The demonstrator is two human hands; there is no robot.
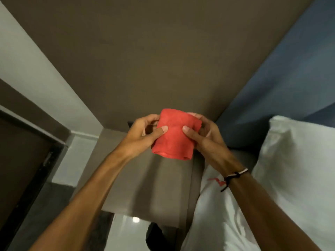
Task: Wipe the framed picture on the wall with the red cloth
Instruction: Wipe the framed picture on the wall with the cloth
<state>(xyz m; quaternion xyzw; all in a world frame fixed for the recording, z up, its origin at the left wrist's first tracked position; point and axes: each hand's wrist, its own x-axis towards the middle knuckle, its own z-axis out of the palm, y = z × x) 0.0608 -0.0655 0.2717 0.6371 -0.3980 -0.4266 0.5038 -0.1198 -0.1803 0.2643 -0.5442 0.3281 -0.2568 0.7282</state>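
Observation:
A folded red cloth [175, 135] is held up in front of me at the middle of the head view. My left hand [143, 136] grips its left edge with the thumb pressed on the front. My right hand [204, 136] grips its right edge the same way; a black and white cord is tied round that wrist. Behind the cloth is a plain brown wall panel [145, 60]. No framed picture shows in this view.
A brown bedside cabinet [145, 187] stands below the hands. White pillows [293, 169] and bedding lie at the right under a blue headboard [282, 87]. A dark door [21, 169] is at the left beside a white wall strip. Glossy floor shows at the bottom.

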